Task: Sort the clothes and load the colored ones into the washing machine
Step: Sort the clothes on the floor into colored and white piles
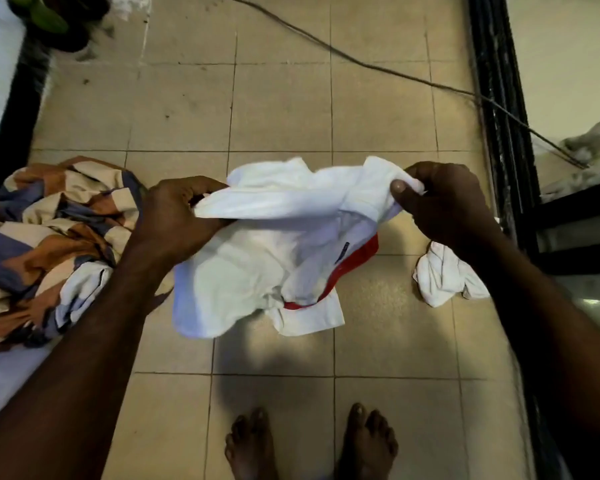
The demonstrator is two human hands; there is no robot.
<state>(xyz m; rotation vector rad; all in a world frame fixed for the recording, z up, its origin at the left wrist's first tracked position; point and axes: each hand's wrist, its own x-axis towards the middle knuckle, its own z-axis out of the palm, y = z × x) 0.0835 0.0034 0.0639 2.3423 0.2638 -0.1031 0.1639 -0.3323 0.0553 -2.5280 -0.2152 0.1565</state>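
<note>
A white garment (pixel 257 258) with a red band along its lower right edge hangs above the tiled floor, stretched between both hands. My left hand (pixel 177 216) grips its left side. My right hand (pixel 444 202) pinches its upper right corner between thumb and fingers. A heap of patterned cloth in brown, cream and blue-grey (pixel 45 247) lies on the floor at the left, touching my left forearm. A small crumpled white cloth (pixel 444 275) lies on the floor under my right forearm. No washing machine is in view.
Beige floor tiles (pixel 284 109) stretch ahead. A dark cable (pixel 378 69) crosses the floor toward a black door track (pixel 499 109) on the right. A potted plant (pixel 52 19) sits at the top left. My bare feet (pixel 309 445) stand at the bottom edge.
</note>
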